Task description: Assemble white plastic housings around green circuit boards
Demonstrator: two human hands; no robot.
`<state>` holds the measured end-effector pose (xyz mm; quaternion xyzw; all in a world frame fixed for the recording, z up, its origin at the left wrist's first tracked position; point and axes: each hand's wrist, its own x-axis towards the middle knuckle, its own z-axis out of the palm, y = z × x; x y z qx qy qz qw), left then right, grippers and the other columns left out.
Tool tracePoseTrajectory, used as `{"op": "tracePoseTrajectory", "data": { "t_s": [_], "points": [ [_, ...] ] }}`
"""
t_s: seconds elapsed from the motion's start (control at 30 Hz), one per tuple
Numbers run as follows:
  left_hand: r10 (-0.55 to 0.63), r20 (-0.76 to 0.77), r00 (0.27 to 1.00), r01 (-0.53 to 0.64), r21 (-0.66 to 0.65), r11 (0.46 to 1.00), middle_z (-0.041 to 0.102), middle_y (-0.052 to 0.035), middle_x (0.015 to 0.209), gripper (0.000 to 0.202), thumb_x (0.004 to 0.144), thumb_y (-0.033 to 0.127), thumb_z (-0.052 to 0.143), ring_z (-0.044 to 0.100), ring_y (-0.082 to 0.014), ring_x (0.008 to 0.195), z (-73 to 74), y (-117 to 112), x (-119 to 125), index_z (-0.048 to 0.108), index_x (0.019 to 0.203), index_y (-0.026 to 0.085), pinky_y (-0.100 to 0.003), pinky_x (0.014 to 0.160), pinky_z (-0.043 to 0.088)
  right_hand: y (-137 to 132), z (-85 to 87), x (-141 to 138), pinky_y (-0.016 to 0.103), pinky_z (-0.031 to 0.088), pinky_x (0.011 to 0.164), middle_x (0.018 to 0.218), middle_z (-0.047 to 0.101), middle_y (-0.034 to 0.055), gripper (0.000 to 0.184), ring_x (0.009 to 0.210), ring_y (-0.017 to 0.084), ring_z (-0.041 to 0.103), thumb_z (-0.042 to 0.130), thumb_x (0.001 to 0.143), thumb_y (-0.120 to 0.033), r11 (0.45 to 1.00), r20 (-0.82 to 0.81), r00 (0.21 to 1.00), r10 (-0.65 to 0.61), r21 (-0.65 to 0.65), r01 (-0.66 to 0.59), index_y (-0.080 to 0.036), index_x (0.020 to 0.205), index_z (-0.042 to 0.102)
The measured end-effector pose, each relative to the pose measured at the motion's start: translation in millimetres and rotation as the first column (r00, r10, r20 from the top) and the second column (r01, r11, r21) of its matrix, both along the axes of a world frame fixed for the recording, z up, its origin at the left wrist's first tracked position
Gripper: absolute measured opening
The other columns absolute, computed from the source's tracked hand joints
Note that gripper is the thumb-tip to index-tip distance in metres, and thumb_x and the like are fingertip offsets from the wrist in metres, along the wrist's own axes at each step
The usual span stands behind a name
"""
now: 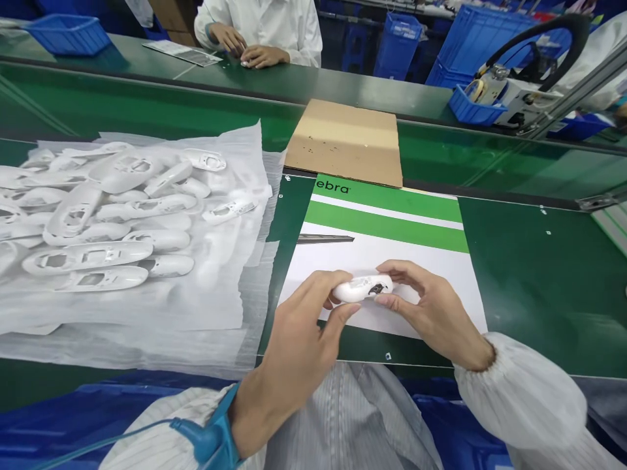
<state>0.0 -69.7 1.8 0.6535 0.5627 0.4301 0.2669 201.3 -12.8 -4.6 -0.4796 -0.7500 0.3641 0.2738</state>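
A white plastic casing (361, 288) with a dark opening near its right end is held level above a white and green printed sheet (392, 228). My left hand (308, 320) grips its left end between thumb and fingers, a blue wrist strap (220, 424) around that wrist. At the other end, the fingertips of my right hand (431, 307) pinch the casing. To the left, many similar white casings (88, 258) lie heaped on white foam sheeting (206, 307).
A piece of brown cardboard (347, 143) lies behind the printed sheet. Beyond a low green partition (196, 108), a co-worker's hands (255, 53) rest at another bench. Blue bins (68, 34) and a white device with a black handle (524, 98) stand there too.
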Motion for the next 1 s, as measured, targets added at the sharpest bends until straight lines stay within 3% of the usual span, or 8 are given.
{"op": "tracePoseTrajectory", "data": {
  "t_s": [0.1, 0.23, 0.43, 0.83, 0.93, 1.0],
  "points": [
    [0.007, -0.028, 1.000, -0.008, -0.041, 0.999, 0.068, 0.0013, 0.099, 0.020, 0.089, 0.017, 0.065, 0.063, -0.0112, 0.079, -12.2, -0.8, -3.8, 0.062, 0.107, 0.024, -0.022, 0.067, 0.055, -10.9, -0.6, -0.6, 0.037, 0.057, 0.084, 0.105, 0.070, 0.0045, 0.024, 0.097, 0.021, 0.066, 0.071, 0.084, -0.026, 0.957, 0.071, 0.987, -0.147, 0.264, 0.123, -0.025, 0.107, 0.064],
    [0.009, -0.041, 0.999, -0.008, 0.013, 1.000, 0.070, 0.0010, 0.101, 0.019, 0.088, 0.017, 0.067, 0.066, -0.0126, 0.083, -20.4, 1.4, -0.9, 0.063, 0.105, 0.024, -0.025, 0.075, 0.057, -16.8, -1.0, 1.1, 0.036, 0.058, 0.080, 0.100, 0.070, 0.0030, 0.032, 0.092, 0.021, 0.067, 0.070, 0.084, -0.021, 0.920, 0.129, 0.974, -0.188, 0.370, 0.128, -0.027, 0.113, 0.060],
    [-0.015, -0.069, 0.998, 0.015, -0.007, 1.000, 0.070, 0.0027, 0.102, 0.022, 0.087, 0.016, 0.068, 0.065, -0.0106, 0.085, -18.0, 7.1, 2.2, 0.063, 0.106, 0.024, -0.021, 0.077, 0.056, -14.4, -4.7, 9.1, 0.033, 0.057, 0.087, 0.099, 0.070, 0.0000, 0.046, 0.094, 0.018, 0.067, 0.073, 0.081, -0.014, 0.919, 0.109, 0.976, -0.189, 0.371, 0.137, -0.028, 0.121, 0.057],
    [0.000, 0.001, 1.000, 0.000, -0.003, 1.000, 0.071, 0.0020, 0.097, 0.019, 0.084, 0.016, 0.071, 0.064, -0.0104, 0.082, -8.5, 13.6, 13.0, 0.065, 0.101, 0.023, -0.022, 0.077, 0.054, -7.4, -20.4, 15.7, 0.034, 0.058, 0.085, 0.104, 0.070, 0.0026, 0.040, 0.095, 0.019, 0.067, 0.074, 0.082, -0.027, 0.950, 0.047, 0.982, -0.181, 0.268, 0.163, -0.027, 0.120, 0.060],
    [0.008, -0.004, 1.000, -0.008, -0.026, 1.000, 0.071, 0.0012, 0.095, 0.014, 0.086, 0.022, 0.070, 0.064, -0.0116, 0.078, -10.1, 19.1, 11.3, 0.065, 0.099, 0.022, -0.023, 0.073, 0.055, -5.5, -20.1, 15.9, 0.034, 0.056, 0.084, 0.110, 0.069, 0.0036, 0.033, 0.097, 0.020, 0.066, 0.071, 0.085, -0.030, 0.964, 0.033, 0.981, -0.190, 0.195, 0.180, -0.027, 0.116, 0.063],
    [-0.042, -0.057, 0.997, 0.037, -0.075, 0.996, 0.071, 0.0003, 0.094, 0.010, 0.090, 0.027, 0.066, 0.065, -0.0132, 0.079, -15.7, 25.2, 3.9, 0.064, 0.098, 0.022, -0.025, 0.072, 0.056, 2.8, -12.8, 19.6, 0.032, 0.055, 0.080, 0.108, 0.070, 0.0032, 0.028, 0.093, 0.019, 0.066, 0.069, 0.086, -0.034, 0.993, 0.081, 0.990, -0.115, 0.041, 0.112, -0.027, 0.113, 0.065]
  ]
}}
